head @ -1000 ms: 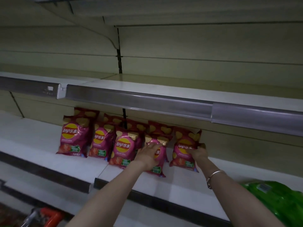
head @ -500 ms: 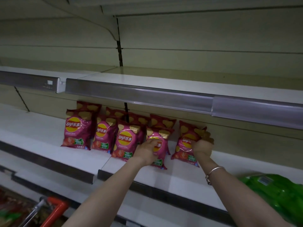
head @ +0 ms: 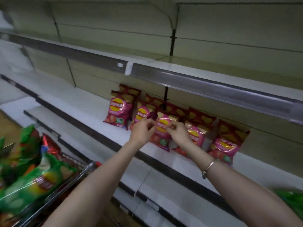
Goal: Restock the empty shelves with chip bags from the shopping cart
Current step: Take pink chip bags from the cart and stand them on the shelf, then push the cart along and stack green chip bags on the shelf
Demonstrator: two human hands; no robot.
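Left hand (head: 141, 131) and right hand (head: 178, 134) hover loosely curled, empty, before pink chip bags (head: 118, 110) propped upright on the shelf (head: 82, 99), likely for display.

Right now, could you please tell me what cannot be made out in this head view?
All in the head view.
- Middle pink bag: the left hand and right hand cover its front; whether they hold it is unclear.
- Back-row bags: mostly hidden by the front row.
- Cart bags: print blurred by motion.
- Green bag: cut off by the right edge.
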